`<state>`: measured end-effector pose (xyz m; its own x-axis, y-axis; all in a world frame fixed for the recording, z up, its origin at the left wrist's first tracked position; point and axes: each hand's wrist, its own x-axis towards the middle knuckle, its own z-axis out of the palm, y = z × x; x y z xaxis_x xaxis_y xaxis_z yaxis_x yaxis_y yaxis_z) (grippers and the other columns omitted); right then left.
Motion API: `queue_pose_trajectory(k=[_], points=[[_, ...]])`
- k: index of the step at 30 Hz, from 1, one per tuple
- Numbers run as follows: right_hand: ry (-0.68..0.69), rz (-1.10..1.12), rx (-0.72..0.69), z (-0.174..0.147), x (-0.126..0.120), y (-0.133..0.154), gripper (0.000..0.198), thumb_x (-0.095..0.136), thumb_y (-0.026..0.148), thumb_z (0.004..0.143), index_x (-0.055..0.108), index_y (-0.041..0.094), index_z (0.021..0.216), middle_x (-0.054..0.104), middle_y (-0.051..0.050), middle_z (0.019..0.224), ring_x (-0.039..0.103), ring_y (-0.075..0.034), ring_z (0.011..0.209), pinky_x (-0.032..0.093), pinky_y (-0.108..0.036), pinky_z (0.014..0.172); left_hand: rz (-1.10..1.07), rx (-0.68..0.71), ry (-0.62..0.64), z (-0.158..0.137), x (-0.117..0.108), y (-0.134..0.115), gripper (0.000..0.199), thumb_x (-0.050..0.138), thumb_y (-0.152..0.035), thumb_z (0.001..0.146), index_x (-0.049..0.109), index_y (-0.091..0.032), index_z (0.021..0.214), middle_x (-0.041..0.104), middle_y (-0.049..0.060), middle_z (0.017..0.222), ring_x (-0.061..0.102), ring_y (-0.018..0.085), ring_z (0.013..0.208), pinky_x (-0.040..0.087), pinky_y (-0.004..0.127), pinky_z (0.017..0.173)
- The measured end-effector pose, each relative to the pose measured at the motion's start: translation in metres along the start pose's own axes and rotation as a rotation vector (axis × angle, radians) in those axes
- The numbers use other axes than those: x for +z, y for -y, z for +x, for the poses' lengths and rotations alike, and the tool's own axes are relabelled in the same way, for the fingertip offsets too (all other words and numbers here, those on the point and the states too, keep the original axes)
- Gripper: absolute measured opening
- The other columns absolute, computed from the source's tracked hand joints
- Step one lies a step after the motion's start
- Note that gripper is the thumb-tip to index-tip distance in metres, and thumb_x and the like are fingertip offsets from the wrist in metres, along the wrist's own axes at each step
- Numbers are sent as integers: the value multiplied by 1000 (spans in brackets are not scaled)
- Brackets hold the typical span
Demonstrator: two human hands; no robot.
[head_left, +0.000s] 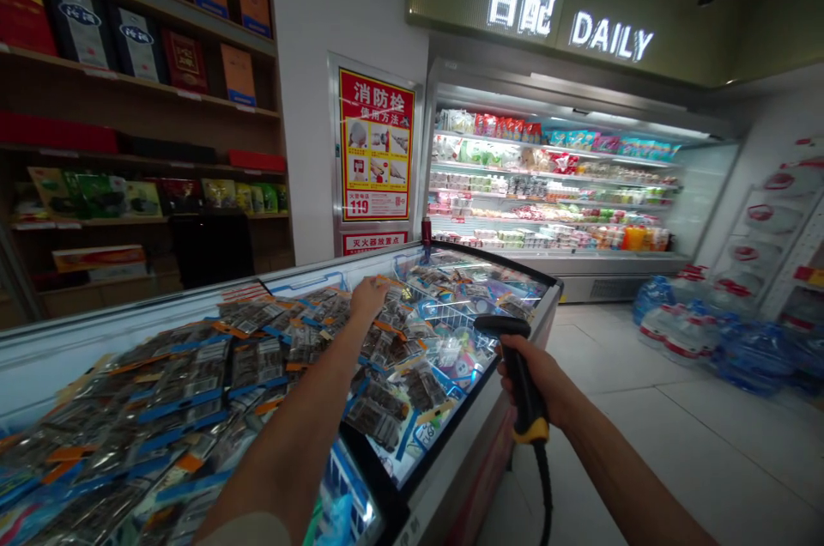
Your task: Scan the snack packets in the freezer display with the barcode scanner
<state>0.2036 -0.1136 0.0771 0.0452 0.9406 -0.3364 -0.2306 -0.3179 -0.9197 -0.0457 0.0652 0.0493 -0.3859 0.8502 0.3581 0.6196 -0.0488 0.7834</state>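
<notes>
My right hand (531, 379) is wrapped round the handle of a black and yellow barcode scanner (513, 326). The scanner's head points left over the chest freezer's edge, and its cord hangs down. Stretched out ahead, my left hand (369, 295) is closed at the far side of the freezer. Its fingers pinch the orange edge of a packet, mostly hidden behind the hand. Many flat clear packets (257, 360) of dark food, with orange or blue edges, lie heaped around my left forearm. Several more packets (377, 413) rest on the glass near the scanner.
The chest freezer (489, 396) has a dark-framed glass lid and blue wire baskets beneath. A lit refrigerated display (554, 185) stands at the back. Bottled water packs (682, 331) sit on the floor at right. Shelves of boxes (138, 39) line the left wall.
</notes>
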Motion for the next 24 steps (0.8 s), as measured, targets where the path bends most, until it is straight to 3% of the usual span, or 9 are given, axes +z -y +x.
queue_pose_trajectory(k=[4,6,8,10,13,18,21,24], points=[[-31,21,-19,7,-14,3,19,51,36,69,48,17,71,48,4,45,44,-8,34,34,-19,33,400,-9,65,12,-48,10,31,49,-37,67,57,-18,91,60,11,96,53,27,91,40,34,72],[-43,41,-38,11,-21,5,19,52,35,69,47,17,70,47,4,45,43,-8,34,34,-19,33,549,-4,-22,14,-64,10,32,51,-31,65,56,-16,94,56,14,100,49,30,96,39,38,74],[-48,66,-55,14,-31,7,19,52,35,70,47,17,70,47,4,45,43,-8,34,34,-20,34,623,55,-167,14,-69,3,35,51,-26,65,54,-15,99,52,15,106,44,31,102,37,41,77],[-56,85,-67,17,-43,9,19,52,35,70,48,17,70,47,3,45,43,-8,35,34,-20,35,604,152,-258,12,-57,-13,38,49,-23,66,52,-16,103,47,14,112,40,31,105,35,41,81],[-107,102,-75,23,-67,14,17,52,33,70,48,17,71,48,3,46,44,-9,36,35,-21,35,497,317,-198,3,-8,-52,40,47,-23,68,50,-17,108,44,11,118,38,27,107,33,38,86],[-217,122,-74,38,-113,22,17,53,31,70,48,16,75,48,3,47,44,-8,37,36,-21,36,369,538,114,-43,126,-118,39,43,-22,72,49,-19,111,41,8,123,37,22,110,30,32,91],[-264,125,-72,46,-135,22,19,54,32,69,48,16,76,49,3,48,45,-9,38,37,-21,37,297,633,389,-78,205,-138,43,41,-25,75,43,-19,117,36,8,128,34,21,114,29,32,92],[-304,130,-50,53,-149,18,19,53,33,70,48,16,78,48,3,48,45,-9,38,36,-21,35,259,731,592,-99,258,-143,46,37,-32,78,37,-22,123,26,5,135,25,23,120,25,38,96]])
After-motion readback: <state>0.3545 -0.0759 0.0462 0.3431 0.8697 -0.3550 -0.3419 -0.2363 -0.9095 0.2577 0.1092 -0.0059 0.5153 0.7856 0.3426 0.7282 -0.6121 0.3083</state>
